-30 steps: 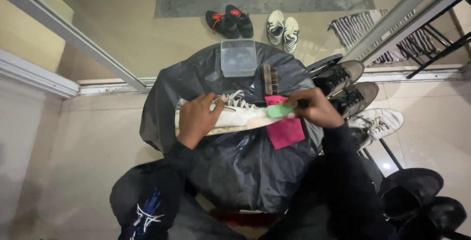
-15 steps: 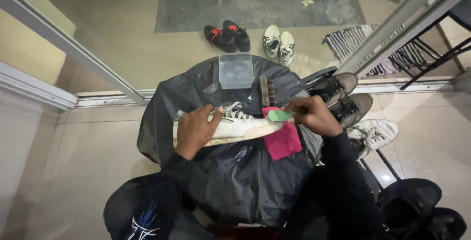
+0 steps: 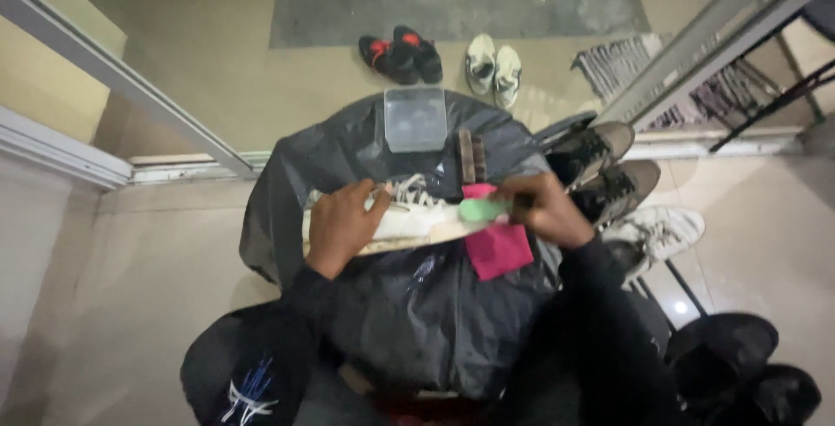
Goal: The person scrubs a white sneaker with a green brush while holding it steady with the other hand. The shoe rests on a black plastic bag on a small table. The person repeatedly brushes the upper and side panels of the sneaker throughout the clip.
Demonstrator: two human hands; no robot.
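Nearest to us, our left hand (image 3: 341,228) lies flat with fingers curled over the heel end of the white sneaker (image 3: 409,217), pinning it on its side on the bench (image 3: 383,304), which is draped in black plastic. Our right hand (image 3: 546,208) is closed around a green brush (image 3: 481,209), its head touching the toe end of the sneaker's sole edge, above a pink cloth (image 3: 497,248). We judge the cleaning to be midway: the upper looks fairly white, while the sole edge is under the brush and we cannot tell how clean it is. Just beyond lie a wooden brush (image 3: 470,155) and a clear plastic tub (image 3: 416,119). To the right, 3 more shoes (image 3: 609,174) wait. Farther off on the floor stand 2 pairs, a black pair (image 3: 400,53) and a white pair (image 3: 492,62).
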